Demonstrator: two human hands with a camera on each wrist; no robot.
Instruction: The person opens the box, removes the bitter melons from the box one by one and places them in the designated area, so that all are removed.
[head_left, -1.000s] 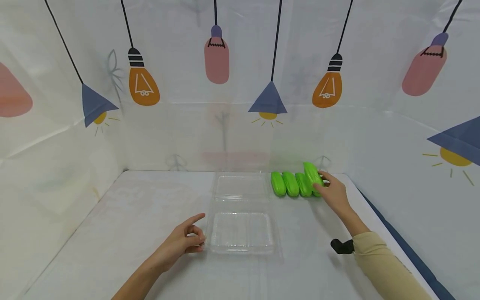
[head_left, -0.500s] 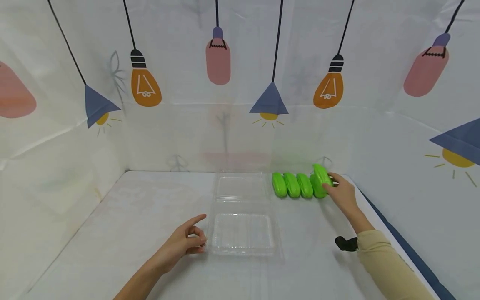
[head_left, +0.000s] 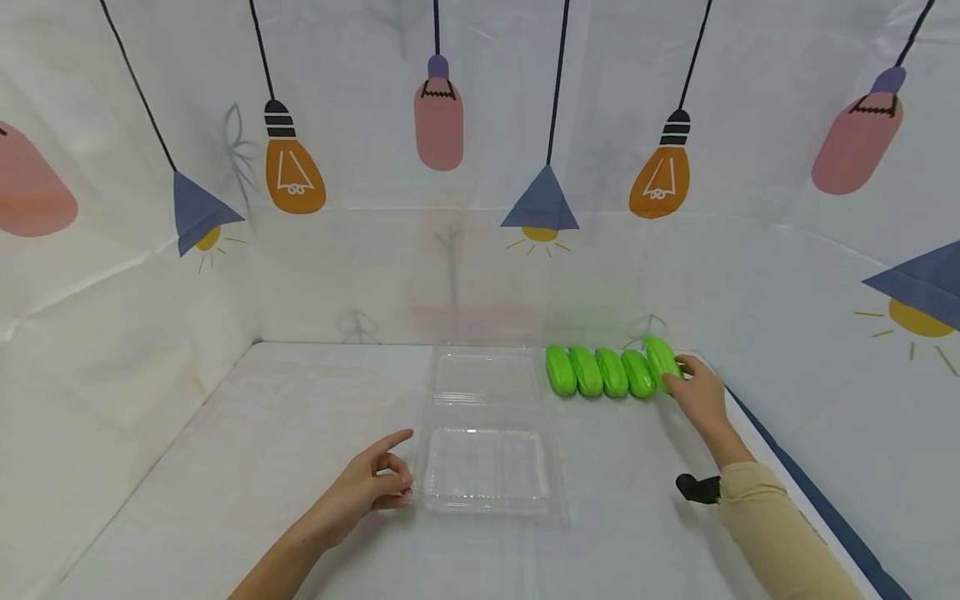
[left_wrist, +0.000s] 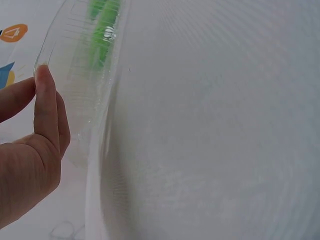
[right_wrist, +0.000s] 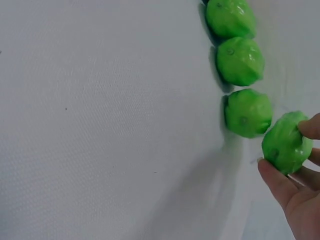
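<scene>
In the head view, my right hand (head_left: pixel 699 395) grips a short, glossy green cucumber (head_left: pixel 662 363) at the right end of a row at the back of the table. Seen from the right wrist, thumb and fingers wrap the held cucumber (right_wrist: pixel 287 143), which tilts beside the nearest cucumber in the row (right_wrist: pixel 247 113). A clear plastic container (head_left: pixel 486 468) lies with its lid (head_left: pixel 484 373) folded back, left of the row. My left hand (head_left: pixel 369 483) pinches the container's left rim, its index finger extended; the left wrist view shows fingertips right at the clear edge (left_wrist: pixel 42 62).
Several more green cucumbers (head_left: pixel 588 372) stand side by side along the white table's (head_left: pixel 315 400) back edge. A printed cloth wall (head_left: pixel 360 275) rises behind. A black wrist-camera mount (head_left: pixel 697 488) sticks out from the right sleeve (head_left: pixel 780 533).
My right hand has moved right with the held cucumber, from overlapping the row to its right end, and lowered it slightly. My left hand has stayed at the container's rim.
</scene>
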